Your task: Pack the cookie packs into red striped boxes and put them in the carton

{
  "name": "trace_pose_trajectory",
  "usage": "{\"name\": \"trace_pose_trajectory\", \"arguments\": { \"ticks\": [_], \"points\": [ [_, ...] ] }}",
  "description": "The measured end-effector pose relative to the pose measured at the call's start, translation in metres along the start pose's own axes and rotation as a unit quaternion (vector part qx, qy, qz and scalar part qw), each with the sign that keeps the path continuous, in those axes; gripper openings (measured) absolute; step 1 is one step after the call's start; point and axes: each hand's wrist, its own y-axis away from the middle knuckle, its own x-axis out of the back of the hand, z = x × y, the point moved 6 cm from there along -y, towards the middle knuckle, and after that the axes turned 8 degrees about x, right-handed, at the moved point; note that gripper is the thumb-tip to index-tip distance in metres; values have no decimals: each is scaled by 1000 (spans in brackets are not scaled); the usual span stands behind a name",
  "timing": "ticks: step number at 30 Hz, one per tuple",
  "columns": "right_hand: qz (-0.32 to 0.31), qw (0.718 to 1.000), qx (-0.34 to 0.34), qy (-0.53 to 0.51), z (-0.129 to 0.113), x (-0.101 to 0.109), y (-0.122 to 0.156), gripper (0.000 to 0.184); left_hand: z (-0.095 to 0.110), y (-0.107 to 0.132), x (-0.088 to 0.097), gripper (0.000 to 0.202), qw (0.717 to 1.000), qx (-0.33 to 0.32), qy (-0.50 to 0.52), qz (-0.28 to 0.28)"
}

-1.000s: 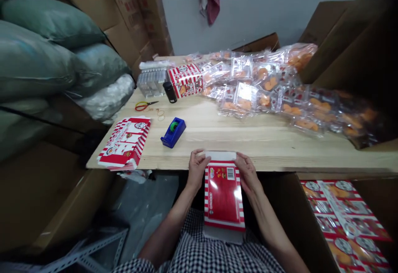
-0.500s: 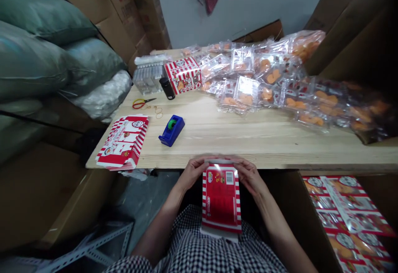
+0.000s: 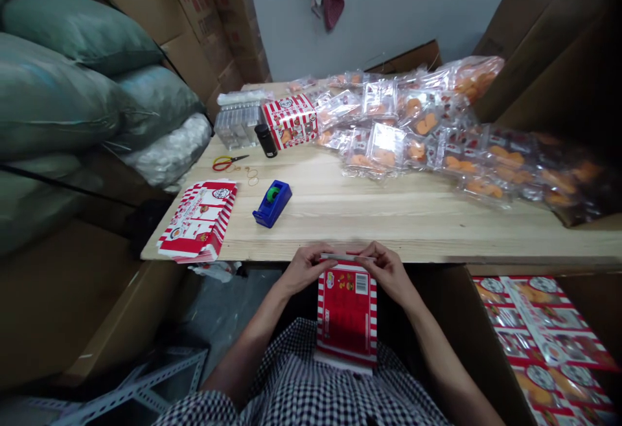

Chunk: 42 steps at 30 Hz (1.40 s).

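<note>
A red-and-white striped cardboard box (image 3: 346,316) with a barcode rests against my lap, its top end at the table's front edge. My left hand (image 3: 307,267) pinches the upper left corner, thumb on the near face. On the upper right, my right hand (image 3: 386,269) grips the same top edge between thumb and fingers. The far side of the box is hidden. Ahead on the table stand a blue tape dispenser (image 3: 273,204) with green tape and, to its left, a stack of flat printed cartons (image 3: 198,219).
Scissors (image 3: 229,162), a black bottle (image 3: 265,140), a striped box (image 3: 290,122) and clear plastic cases (image 3: 238,122) stand at the back left. Bagged orange pieces (image 3: 383,144) cover the back right. An open carton (image 3: 495,348) of packed boxes is low on the right; sacks (image 3: 82,34) pile up left.
My right hand has shifted inward along the box's top edge, thumb now over its near face. The top flap, raised as a pale strip before, now looks flatter. The view has shifted slightly.
</note>
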Motion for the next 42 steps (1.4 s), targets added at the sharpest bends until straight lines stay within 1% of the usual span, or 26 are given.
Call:
{"name": "trace_pose_trajectory", "arguments": {
  "ticks": [3, 6, 9, 12, 14, 16, 18, 21, 24, 26, 27, 30, 31, 33, 35, 36, 39, 42],
  "points": [
    [-5, 1000, 9, 19, 4, -3, 0, 22, -4, -1, 0, 25, 1000, -16, -1, 5],
    [-18, 999, 7, 35, 8, -1, 3, 19, -12, 1, 2, 25, 1000, 4, 19, -10],
    [-28, 999, 1, 36, 8, 0, 4, 22, -13, 2, 3, 25, 1000, -1, 14, -27],
    [-33, 999, -16, 22, 5, 0, -1, 30, -11, 1, 2, 24, 1000, -4, -3, -14],
    [-44, 998, -32, 18, 4, -2, -5, 29, -10, -1, 1, 23, 999, -10, -33, 13],
    [-57, 997, -43, 18, 4, -4, -8, 26, -7, -3, -2, 22, 995, -38, -80, 47],
    [-63, 997, -38, 25, 3, -5, -9, 24, -3, -3, -7, 22, 989, -75, -113, 65],
    [-67, 997, -15, 38, 3, -6, -8, 23, 0, -2, -15, 22, 986, -117, -102, 67],
    [-67, 997, -2, 25, 5, -6, -5, 19, 1, 1, -17, 21, 986, -132, -78, 65],
    [-66, 998, -13, 4, 8, -5, -3, 18, 0, 2, -16, 22, 990, -115, -71, 41],
    [-70, 997, -23, -5, 10, -5, -2, 19, -1, 2, -14, 22, 993, -97, -61, 32],
    [-90, 995, -48, -21, 12, -6, -1, 24, -7, 0, -2, 23, 1000, -9, -15, 21],
    [-96, 994, -50, -23, 11, -6, -1, 25, -9, -1, 1, 25, 1000, 19, -3, 7],
    [-103, 993, -50, -24, 9, -5, -2, 25, -9, -3, 2, 30, 998, 54, 3, -44],
    [-103, 993, -55, -22, 6, -4, -4, 26, -4, -6, 2, 31, 995, 51, -13, -81],
    [-98, 993, -61, -23, 5, -3, -5, 27, 0, -9, 2, 30, 995, 41, -26, -84],
    [-67, 994, -79, -32, 3, 1, -9, 30, 7, -16, 2, 29, 996, 24, -52, -67],
    [-59, 993, -92, -39, 2, 3, -12, 29, 5, -23, -1, 29, 996, 37, -53, -59]
  ]
}}
